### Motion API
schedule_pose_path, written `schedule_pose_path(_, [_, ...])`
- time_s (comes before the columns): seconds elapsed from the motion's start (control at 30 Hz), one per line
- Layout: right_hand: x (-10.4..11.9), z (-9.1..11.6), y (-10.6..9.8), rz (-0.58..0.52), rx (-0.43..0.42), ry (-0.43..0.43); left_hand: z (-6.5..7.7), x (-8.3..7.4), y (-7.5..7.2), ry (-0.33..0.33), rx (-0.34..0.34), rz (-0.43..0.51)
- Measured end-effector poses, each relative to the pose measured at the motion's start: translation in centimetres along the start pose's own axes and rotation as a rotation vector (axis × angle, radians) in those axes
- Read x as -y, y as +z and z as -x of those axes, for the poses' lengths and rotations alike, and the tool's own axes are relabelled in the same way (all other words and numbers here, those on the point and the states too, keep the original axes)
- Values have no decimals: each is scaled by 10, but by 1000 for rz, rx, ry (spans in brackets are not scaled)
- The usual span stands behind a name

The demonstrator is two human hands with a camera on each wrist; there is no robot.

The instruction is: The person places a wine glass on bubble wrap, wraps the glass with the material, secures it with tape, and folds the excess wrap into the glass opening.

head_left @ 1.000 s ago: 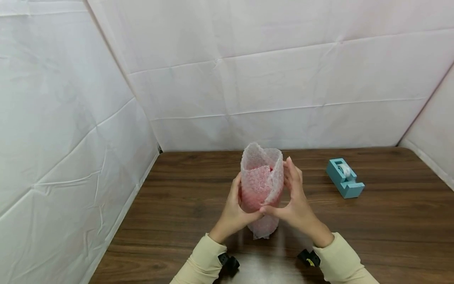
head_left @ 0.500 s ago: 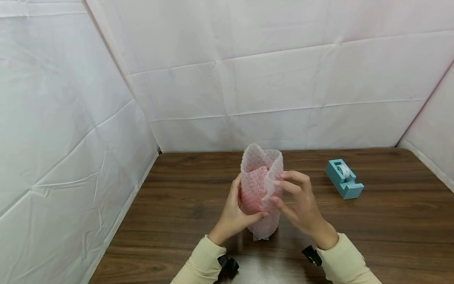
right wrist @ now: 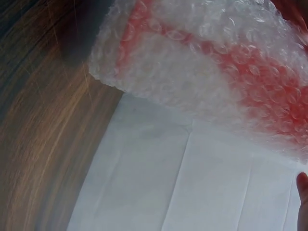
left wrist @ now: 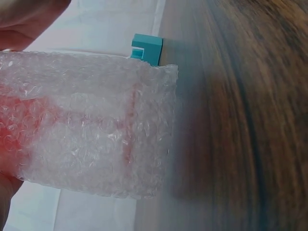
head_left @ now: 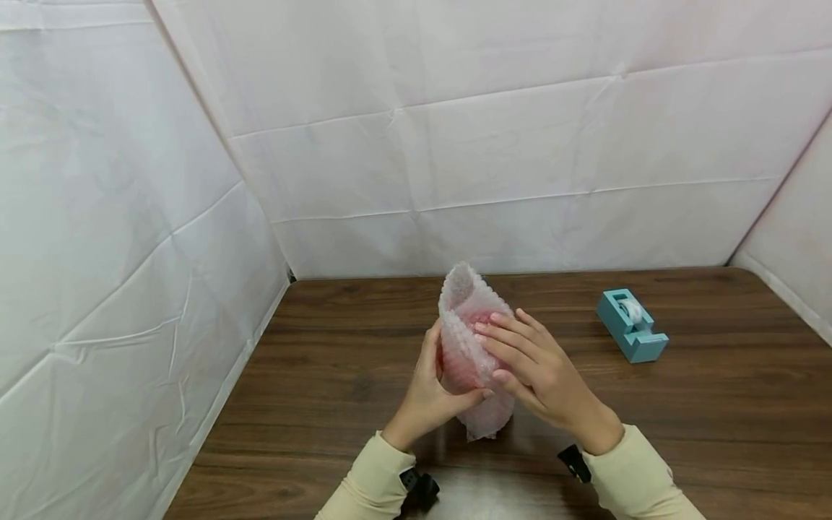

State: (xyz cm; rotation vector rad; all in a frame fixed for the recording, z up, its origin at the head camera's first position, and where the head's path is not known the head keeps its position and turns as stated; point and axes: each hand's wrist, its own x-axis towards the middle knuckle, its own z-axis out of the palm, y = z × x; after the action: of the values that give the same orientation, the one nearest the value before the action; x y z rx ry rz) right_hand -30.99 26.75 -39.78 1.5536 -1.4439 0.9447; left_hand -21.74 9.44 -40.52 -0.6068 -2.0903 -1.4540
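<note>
A sheet of bubble wrap (head_left: 482, 420) is rolled upright around a red goblet (right wrist: 269, 84), whose narrow stem and flat foot show blurred through the layers in the wrist views. My left hand (head_left: 430, 390) grips the bundle from the left, thumb across its front and fingers hidden behind it. On the upper right side my right hand (head_left: 544, 370) lies with fairly straight fingers, pressing the wrap's free edge inward. The wrap's top stands up in a loose, unfolded peak. Whether the bundle's bottom touches the table is unclear.
A teal tape dispenser (head_left: 632, 326) with a roll of clear tape stands on the dark wooden table (head_left: 325, 404) to the right. White cloth walls (head_left: 494, 144) enclose the table at the back and both sides.
My right hand let go of the bundle's right side, then came over its front, pushing the wrap's edge inward and narrowing the top opening. The left hand keeps its hold.
</note>
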Motion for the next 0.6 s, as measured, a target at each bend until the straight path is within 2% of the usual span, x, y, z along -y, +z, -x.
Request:
schedule_pose_path(0.3, [2,0,-6,-30,81,55,-1,-3,2,62,19,-52])
schedule_pose_path(0.6, [0,1,-6,-47,112,43,1,-1,5,113,37,-135])
